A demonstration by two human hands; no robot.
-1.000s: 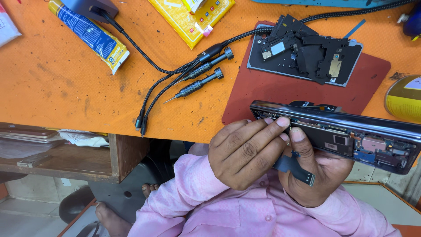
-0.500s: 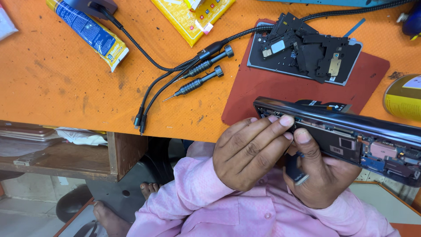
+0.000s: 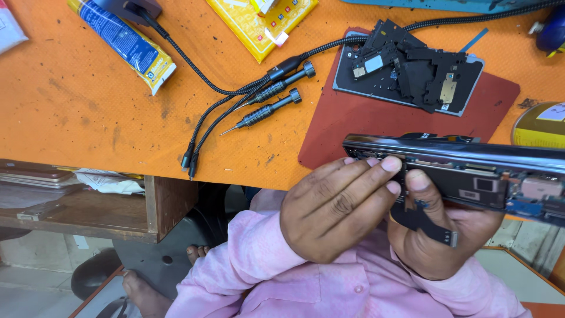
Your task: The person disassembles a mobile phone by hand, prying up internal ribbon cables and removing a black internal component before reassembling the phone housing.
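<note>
The bench (image 3: 88, 118) is orange, speckled with dark spots. On it lies a dark red mat (image 3: 376, 126) under a grey plate (image 3: 353, 79) of black parts. The phone (image 3: 471, 171) is black, with blue and pinkish bits inside. The tube (image 3: 120, 42) is blue and yellow. The card (image 3: 253, 20) is yellow. The screwdrivers (image 3: 268, 103) and cables (image 3: 206, 115) are black. The sleeves (image 3: 247, 277) are pale pink.

Orange worktable (image 3: 88, 118), wooden shelf (image 3: 76, 215) below
</note>
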